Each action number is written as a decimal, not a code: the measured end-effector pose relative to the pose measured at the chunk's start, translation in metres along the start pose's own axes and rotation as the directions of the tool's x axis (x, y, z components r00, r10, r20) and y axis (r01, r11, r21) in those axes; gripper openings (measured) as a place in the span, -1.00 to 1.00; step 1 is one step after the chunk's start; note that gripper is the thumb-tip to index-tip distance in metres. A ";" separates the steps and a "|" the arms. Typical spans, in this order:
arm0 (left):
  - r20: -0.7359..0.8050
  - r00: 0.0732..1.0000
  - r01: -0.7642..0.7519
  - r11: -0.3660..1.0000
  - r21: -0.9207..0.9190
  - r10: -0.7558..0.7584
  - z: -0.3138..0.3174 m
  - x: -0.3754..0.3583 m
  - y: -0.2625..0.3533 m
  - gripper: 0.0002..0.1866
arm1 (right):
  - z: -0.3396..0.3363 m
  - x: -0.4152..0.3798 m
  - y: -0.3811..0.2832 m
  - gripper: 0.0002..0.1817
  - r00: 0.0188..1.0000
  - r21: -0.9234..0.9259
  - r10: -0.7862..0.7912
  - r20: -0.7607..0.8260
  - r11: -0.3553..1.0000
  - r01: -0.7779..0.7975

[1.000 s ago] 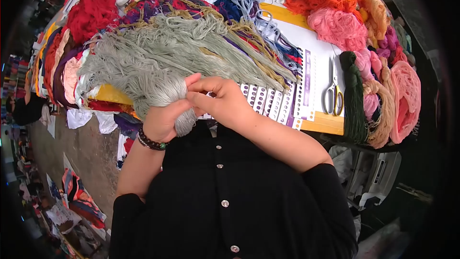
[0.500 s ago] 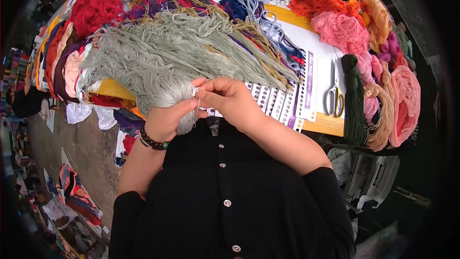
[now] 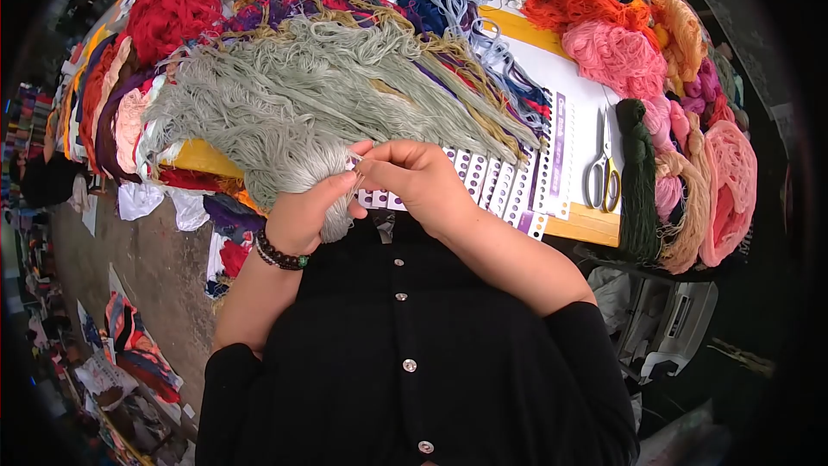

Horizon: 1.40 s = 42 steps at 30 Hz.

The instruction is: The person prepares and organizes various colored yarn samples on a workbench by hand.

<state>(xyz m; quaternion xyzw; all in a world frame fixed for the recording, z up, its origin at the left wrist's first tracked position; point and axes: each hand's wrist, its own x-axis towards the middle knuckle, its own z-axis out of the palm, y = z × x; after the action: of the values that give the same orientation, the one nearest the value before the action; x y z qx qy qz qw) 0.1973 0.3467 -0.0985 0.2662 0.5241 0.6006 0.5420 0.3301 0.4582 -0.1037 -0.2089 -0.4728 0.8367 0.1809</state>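
Pale grey-green skeins of thread [image 3: 285, 78] spread over the table in a thick tangled heap. My left hand [image 3: 306, 211] is wrapped round the near end of a light grey thread skein [image 3: 302, 164], close to my body. Thumb and fingers pinched, my right hand [image 3: 410, 177] holds thin pale threads at the right edge of that skein, almost touching the left thumb. Under the right fingers lie white cards with punched holes [image 3: 492, 185], where the far-right ends of the grey-green and olive threads reach.
Scissors [image 3: 602, 177] with a yellow-and-black handle lie on white paper at the right. Beside them are a dark green skein [image 3: 636, 181] and pink skeins [image 3: 730, 190]. Red thread [image 3: 177, 13] is piled at the back left, orange thread [image 3: 586, 13] at the back right.
Both hands stay at the skein's edge with barely any shift. The left hand and bracelet have moved very slightly right, and the fingertips have altered their position a little on the threads.
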 end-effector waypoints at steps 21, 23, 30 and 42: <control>0.075 0.997 -0.033 0.999 0.001 0.032 -0.001 -0.001 -0.003 -0.49 | 0.002 0.003 0.002 -0.92 0.989 0.152 0.120 0.090 0.979 -0.133; 0.073 0.997 -0.034 0.998 0.046 0.030 0.001 -0.002 0.001 -0.51 | 0.006 0.001 -0.003 -0.90 0.999 0.188 0.044 0.013 0.981 -0.046; -0.051 0.999 -0.006 0.999 -0.038 0.004 0.006 -0.001 -0.001 -0.60 | 0.004 0.001 -0.002 -0.90 0.999 0.139 0.028 0.020 0.990 -0.030; -0.331 0.929 -0.304 0.856 -0.418 0.168 -0.069 -0.014 0.048 -0.56 | -0.045 -0.022 -0.085 -0.87 0.961 0.513 -0.270 0.065 0.835 0.200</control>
<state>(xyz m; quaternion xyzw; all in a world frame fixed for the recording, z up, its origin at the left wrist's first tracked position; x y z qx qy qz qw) 0.1214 0.3167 -0.0720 0.1037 0.4008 0.8020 0.4307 0.3815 0.5208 -0.0476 -0.0380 -0.2723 0.9141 0.2981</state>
